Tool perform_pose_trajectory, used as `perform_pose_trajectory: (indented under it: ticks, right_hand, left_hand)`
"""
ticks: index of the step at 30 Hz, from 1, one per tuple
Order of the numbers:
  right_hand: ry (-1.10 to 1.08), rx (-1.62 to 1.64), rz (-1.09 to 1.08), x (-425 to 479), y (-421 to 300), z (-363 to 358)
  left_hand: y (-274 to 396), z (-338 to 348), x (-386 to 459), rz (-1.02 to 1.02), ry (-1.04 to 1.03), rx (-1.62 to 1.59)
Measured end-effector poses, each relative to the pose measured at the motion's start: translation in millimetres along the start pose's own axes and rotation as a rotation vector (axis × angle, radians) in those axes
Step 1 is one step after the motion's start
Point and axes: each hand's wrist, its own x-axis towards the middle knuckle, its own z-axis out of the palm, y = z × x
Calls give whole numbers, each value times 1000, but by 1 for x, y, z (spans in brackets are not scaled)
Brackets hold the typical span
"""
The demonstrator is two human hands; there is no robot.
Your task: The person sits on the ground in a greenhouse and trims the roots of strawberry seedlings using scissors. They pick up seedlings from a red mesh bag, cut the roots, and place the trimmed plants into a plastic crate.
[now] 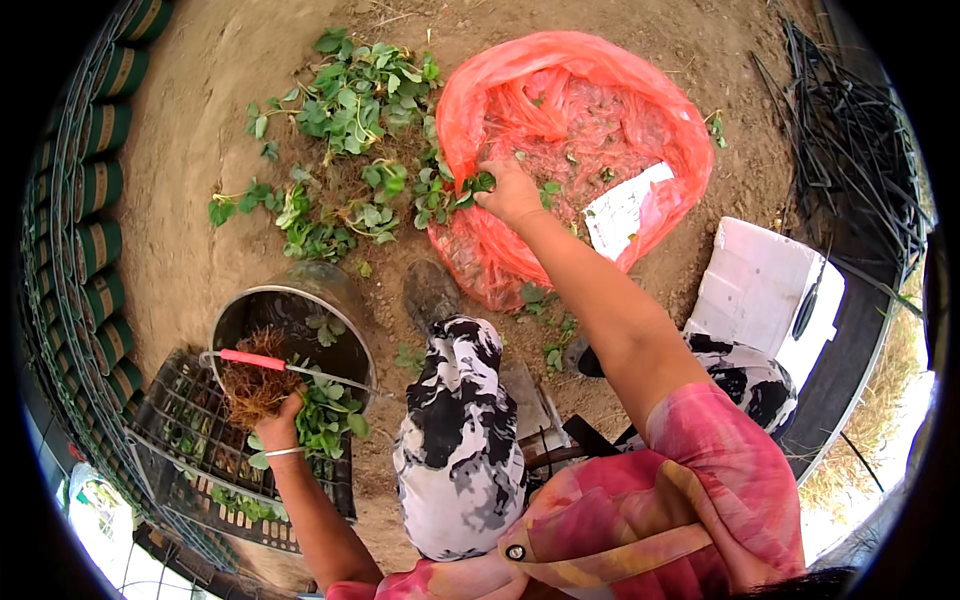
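Observation:
My left hand grips a bundle of bare-root plants, which look like strawberry seedlings. Its tangled brown roots point left and its green leaves hang out to the right. This bundle is over the near rim of a metal bucket, by the red grip of its handle. At the left side of a red plastic bag, the fingers of my right hand are closed on a small leafy plant. Loose bits of leaf and a white sheet with writing lie in the bag.
A pile of loose plants spreads over the soil beyond the bucket. Left of my knee stands a black plastic crate with plants inside. Green pots line the far left. On the right are a white foam box and black strips.

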Motion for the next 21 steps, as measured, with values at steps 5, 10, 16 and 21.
perform_pose_trajectory:
  ticks: [5, 10, 16, 21]
  right_hand:
    - [-37, 410, 194, -3, -17, -16]
    - [-192, 837, -149, -28, -71, -39]
    - [192, -5, 76, -44, -21, -7]
    - [30, -154, 62, -73, 10, 31]
  left_hand:
    - [-5, 0, 2, 43, -6, -54]
    - [-2, 4, 4, 21, -22, -47]
    - [7, 0, 0, 55, -27, -35]
    - [11, 4, 2, 2, -48, -84]
